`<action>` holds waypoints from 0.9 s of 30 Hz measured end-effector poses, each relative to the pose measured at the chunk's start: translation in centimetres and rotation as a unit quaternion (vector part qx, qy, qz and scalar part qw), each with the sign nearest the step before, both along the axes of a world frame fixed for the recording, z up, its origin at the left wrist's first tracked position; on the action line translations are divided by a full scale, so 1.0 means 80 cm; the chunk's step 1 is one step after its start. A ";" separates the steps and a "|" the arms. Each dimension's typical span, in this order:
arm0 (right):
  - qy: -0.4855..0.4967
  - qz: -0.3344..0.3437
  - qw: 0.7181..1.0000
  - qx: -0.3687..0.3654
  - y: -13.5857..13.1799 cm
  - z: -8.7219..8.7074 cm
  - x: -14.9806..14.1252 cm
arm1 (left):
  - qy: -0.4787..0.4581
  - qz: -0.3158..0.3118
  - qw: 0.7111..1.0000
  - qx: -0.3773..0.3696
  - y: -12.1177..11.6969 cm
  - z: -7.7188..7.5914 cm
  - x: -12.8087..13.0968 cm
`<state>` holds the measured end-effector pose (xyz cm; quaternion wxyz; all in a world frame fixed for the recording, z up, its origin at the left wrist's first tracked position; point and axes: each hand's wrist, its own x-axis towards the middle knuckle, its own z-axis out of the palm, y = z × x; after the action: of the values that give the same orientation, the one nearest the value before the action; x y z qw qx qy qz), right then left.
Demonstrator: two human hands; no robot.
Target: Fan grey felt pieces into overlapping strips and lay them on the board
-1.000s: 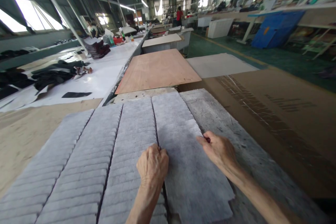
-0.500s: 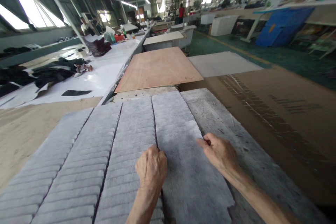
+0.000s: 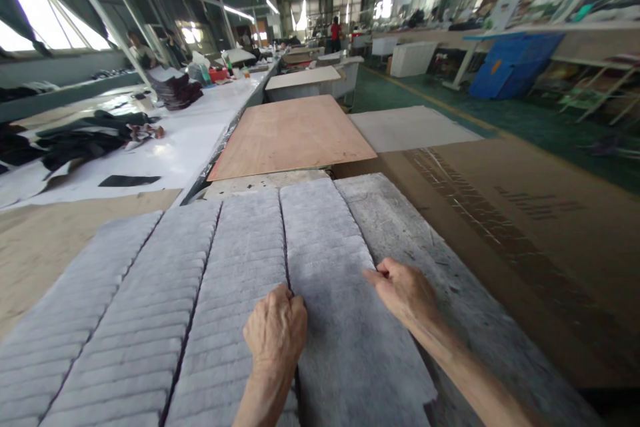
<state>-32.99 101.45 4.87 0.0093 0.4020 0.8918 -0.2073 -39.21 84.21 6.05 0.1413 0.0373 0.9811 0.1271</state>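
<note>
Likely the top felt sheet (image 3: 350, 333), lying on the rightmost of the shingled felt stacks (image 3: 165, 307) at the near edge of the surface (image 3: 500, 213), could drag the sheet beneath along or skew toward 3 o'clock if one side is pulled harder. The left hand (image 3: 276, 330) is curled nearly closed, knuckles up, pinching the sheet's edge at 9 o'clock; the right hand (image 3: 406, 290) pinches the corner at 1 o'clock, fingers bent together.

Fuzzy matt grey felt sheet (image 3: 345, 333), smooth plywood board (image 3: 293, 133), matt brown cardboard (image 3: 525, 213)
</note>
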 end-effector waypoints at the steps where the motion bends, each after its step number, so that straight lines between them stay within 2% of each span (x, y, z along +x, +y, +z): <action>1: -0.002 0.002 1.000 0.002 0.001 0.000 0.000 | 0.000 0.001 1.000 0.001 0.000 0.000 0.000; 5: -0.003 0.021 0.999 0.028 0.000 -0.004 0.000 | 0.008 0.006 1.000 0.004 0.000 0.000 0.001; 10: 0.002 0.038 0.994 0.102 -0.010 -0.011 0.005 | 0.031 0.023 0.999 0.005 0.004 -0.005 0.009; 13: 0.021 0.044 0.987 0.155 -0.015 -0.014 0.011 | 0.071 0.029 0.997 0.029 0.003 -0.010 0.016; 16: 0.047 0.070 0.977 0.196 -0.017 -0.014 0.019 | 0.152 0.016 0.985 0.085 -0.010 -0.014 0.030; 18: 0.097 0.122 0.962 0.226 -0.021 -0.015 0.027 | 0.240 -0.026 0.963 0.124 -0.022 -0.018 0.047; 20: 0.170 0.207 0.928 0.260 -0.027 -0.019 0.036 | 0.314 -0.113 0.932 0.139 -0.034 -0.025 0.068; 23: 0.217 0.334 0.875 0.274 -0.039 -0.033 0.052 | 0.321 -0.270 0.902 0.106 -0.046 -0.041 0.098; 25: 0.209 0.388 0.862 0.250 -0.045 -0.044 0.062 | 0.304 -0.303 0.900 0.078 -0.048 -0.049 0.114; 27: 0.225 0.420 0.856 0.201 -0.052 -0.054 0.070 | 0.293 -0.277 0.914 0.045 -0.048 -0.053 0.126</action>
<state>-27.41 97.27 0.56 -0.1864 -0.0750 0.9759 -0.0848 -29.15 80.37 1.84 -0.1250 0.3499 0.9219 0.1098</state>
